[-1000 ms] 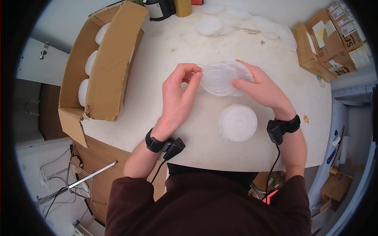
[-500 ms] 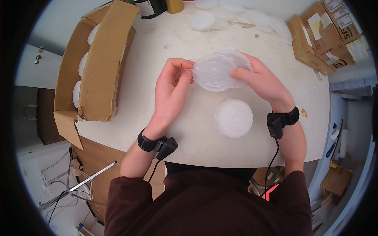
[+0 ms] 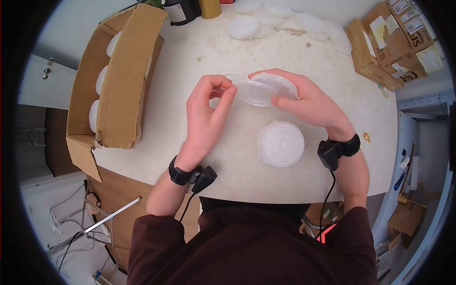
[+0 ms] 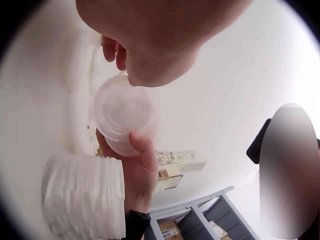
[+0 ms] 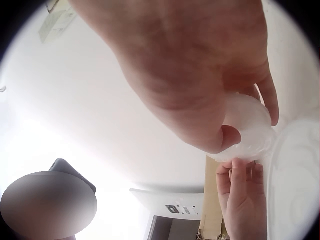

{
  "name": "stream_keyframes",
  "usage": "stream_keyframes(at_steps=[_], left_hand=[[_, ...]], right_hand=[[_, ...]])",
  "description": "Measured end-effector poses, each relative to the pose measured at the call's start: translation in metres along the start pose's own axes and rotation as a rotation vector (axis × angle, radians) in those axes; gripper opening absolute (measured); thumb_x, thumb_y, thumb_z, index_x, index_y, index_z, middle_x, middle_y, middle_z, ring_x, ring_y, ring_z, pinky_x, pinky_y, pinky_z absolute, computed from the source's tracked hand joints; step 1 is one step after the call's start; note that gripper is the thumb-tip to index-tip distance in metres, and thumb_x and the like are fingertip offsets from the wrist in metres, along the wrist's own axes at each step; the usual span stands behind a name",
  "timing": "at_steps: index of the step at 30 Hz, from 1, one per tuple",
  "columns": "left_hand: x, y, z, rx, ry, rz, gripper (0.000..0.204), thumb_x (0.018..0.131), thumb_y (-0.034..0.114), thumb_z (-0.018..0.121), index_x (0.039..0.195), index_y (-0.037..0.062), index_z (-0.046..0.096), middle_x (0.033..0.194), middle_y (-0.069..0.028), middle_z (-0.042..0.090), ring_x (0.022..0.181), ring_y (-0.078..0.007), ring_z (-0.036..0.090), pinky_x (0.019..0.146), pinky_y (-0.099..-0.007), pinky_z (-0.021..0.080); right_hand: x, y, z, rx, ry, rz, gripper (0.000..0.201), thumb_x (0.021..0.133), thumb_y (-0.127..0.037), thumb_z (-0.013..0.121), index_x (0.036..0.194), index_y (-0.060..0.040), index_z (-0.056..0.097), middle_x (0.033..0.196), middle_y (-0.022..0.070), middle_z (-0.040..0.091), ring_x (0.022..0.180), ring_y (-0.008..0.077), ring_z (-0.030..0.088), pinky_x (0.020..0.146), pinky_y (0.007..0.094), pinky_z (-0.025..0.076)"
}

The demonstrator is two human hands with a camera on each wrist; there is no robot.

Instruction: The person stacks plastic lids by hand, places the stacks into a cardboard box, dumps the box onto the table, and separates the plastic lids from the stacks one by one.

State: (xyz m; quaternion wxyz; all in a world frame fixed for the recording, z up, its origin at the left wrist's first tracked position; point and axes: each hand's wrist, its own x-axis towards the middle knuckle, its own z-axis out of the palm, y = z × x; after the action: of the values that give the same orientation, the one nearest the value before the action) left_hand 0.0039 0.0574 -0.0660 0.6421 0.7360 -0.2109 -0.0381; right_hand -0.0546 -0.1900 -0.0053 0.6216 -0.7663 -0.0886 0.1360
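Translucent round lids (image 3: 280,85) are in my right hand (image 3: 311,102), its thumb on the near face and its fingers behind them. My left hand (image 3: 209,111) pinches the left edge of a clear lid (image 3: 254,94) between thumb and fingertips; this lid overlaps the others. In the left wrist view the lid (image 4: 122,107) spans the gap between the two hands. A stack of similar lids (image 3: 281,144) stands on the table below the hands, and its layered side (image 4: 85,195) shows in the left wrist view.
An open cardboard box (image 3: 128,80) at the left holds several white round items (image 3: 101,80). Loose lids (image 3: 243,27) lie along the back of the table (image 3: 190,61). Cardboard boxes (image 3: 396,47) stand at the back right, and dark and yellow containers (image 3: 210,8) at the back.
The lids between my hands have tilted and now show more edge-on. My right hand has shifted a little left, while my left hand keeps its pinch. The head view has moved slightly.
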Motion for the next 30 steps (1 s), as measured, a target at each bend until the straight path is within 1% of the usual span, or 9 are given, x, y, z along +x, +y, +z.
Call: stream_keyframes(at_steps=[1, 8, 11, 14, 20, 22, 24, 27, 30], left_hand=[[-0.001, 0.000, 0.000, 0.092, 0.029, 0.086, 0.010, 0.107, 0.009, 0.072, 0.110, 0.0022, 0.066, 0.107, -0.0047, 0.074, 0.099, -0.0153, 0.068, 0.094, -0.0321, 0.055], [-0.004, 0.003, 0.000, 0.059, 0.043, 0.086, 0.010, 0.107, 0.008, 0.071, 0.113, 0.0017, 0.065, 0.108, -0.0059, 0.076, 0.100, -0.0177, 0.068, 0.097, -0.0343, 0.055], [-0.004, 0.004, -0.001, 0.050, 0.004, 0.054, 0.012, 0.109, 0.007, 0.069, 0.118, 0.0025, 0.061, 0.117, -0.0047, 0.069, 0.111, -0.0134, 0.064, 0.103, -0.0316, 0.052], [-0.004, 0.004, 0.001, -0.041, 0.033, 0.043, 0.011, 0.110, 0.009, 0.067, 0.116, 0.0019, 0.061, 0.109, -0.0047, 0.072, 0.100, -0.0146, 0.065, 0.097, -0.0329, 0.054], [-0.001, -0.001, -0.006, -0.122, -0.063, -0.190, 0.008, 0.113, 0.012, 0.060, 0.115, 0.0066, 0.055, 0.103, 0.0008, 0.062, 0.104, -0.0110, 0.062, 0.097, -0.0292, 0.050], [-0.001, 0.002, -0.007, -0.204, -0.138, -0.231, 0.009, 0.114, 0.017, 0.059, 0.114, 0.0086, 0.054, 0.112, -0.0021, 0.068, 0.111, -0.0104, 0.063, 0.100, -0.0268, 0.049], [-0.001, 0.007, -0.003, -0.316, -0.187, -0.269, 0.010, 0.115, 0.018, 0.059, 0.116, 0.0091, 0.055, 0.118, -0.0031, 0.070, 0.115, -0.0102, 0.064, 0.103, -0.0273, 0.049], [0.000, 0.023, -0.006, -0.441, -0.255, -0.386, 0.014, 0.115, 0.021, 0.060, 0.123, 0.0097, 0.059, 0.128, -0.0046, 0.073, 0.122, -0.0110, 0.065, 0.108, -0.0302, 0.050], [-0.001, 0.024, -0.014, -0.511, -0.290, -0.485, 0.024, 0.114, 0.024, 0.063, 0.134, 0.0097, 0.063, 0.135, -0.0043, 0.073, 0.126, -0.0129, 0.066, 0.111, -0.0344, 0.050]], right_hand=[[-0.001, -0.001, 0.001, 0.000, 0.000, -0.002, 0.055, 0.098, -0.004, 0.063, 0.152, -0.0054, 0.065, 0.140, 0.0056, 0.071, 0.128, 0.0148, 0.063, 0.115, 0.0348, 0.048], [-0.001, -0.003, 0.000, 0.045, 0.004, 0.036, 0.055, 0.100, -0.023, 0.078, 0.151, -0.0064, 0.065, 0.137, 0.0051, 0.072, 0.125, 0.0164, 0.065, 0.112, 0.0356, 0.051], [0.000, 0.000, -0.003, 0.104, 0.018, 0.048, 0.053, 0.101, -0.029, 0.081, 0.147, -0.0050, 0.067, 0.133, 0.0049, 0.073, 0.121, 0.0162, 0.067, 0.108, 0.0352, 0.052], [0.000, 0.007, -0.005, 0.142, 0.014, 0.045, 0.052, 0.101, -0.031, 0.081, 0.144, -0.0050, 0.068, 0.130, 0.0041, 0.073, 0.119, 0.0152, 0.066, 0.107, 0.0343, 0.052], [0.003, 0.010, -0.007, 0.029, 0.003, 0.106, 0.057, 0.102, -0.028, 0.080, 0.153, -0.0065, 0.064, 0.143, 0.0038, 0.070, 0.130, 0.0145, 0.064, 0.112, 0.0328, 0.051], [0.006, 0.014, -0.004, -0.005, 0.020, 0.098, 0.055, 0.104, -0.026, 0.079, 0.153, -0.0066, 0.064, 0.144, 0.0038, 0.070, 0.130, 0.0146, 0.064, 0.112, 0.0326, 0.050], [0.006, 0.020, 0.000, 0.068, 0.052, 0.042, 0.042, 0.108, -0.029, 0.073, 0.142, -0.0048, 0.069, 0.127, 0.0036, 0.074, 0.115, 0.0129, 0.066, 0.104, 0.0325, 0.053], [0.001, 0.012, 0.002, 0.241, 0.137, 0.188, 0.043, 0.111, -0.032, 0.069, 0.144, -0.0051, 0.069, 0.133, 0.0043, 0.074, 0.119, 0.0134, 0.067, 0.106, 0.0328, 0.053], [0.006, 0.026, -0.005, 0.401, 0.150, 0.114, 0.047, 0.112, -0.036, 0.069, 0.146, -0.0038, 0.068, 0.137, 0.0055, 0.074, 0.124, 0.0149, 0.067, 0.108, 0.0329, 0.052]])
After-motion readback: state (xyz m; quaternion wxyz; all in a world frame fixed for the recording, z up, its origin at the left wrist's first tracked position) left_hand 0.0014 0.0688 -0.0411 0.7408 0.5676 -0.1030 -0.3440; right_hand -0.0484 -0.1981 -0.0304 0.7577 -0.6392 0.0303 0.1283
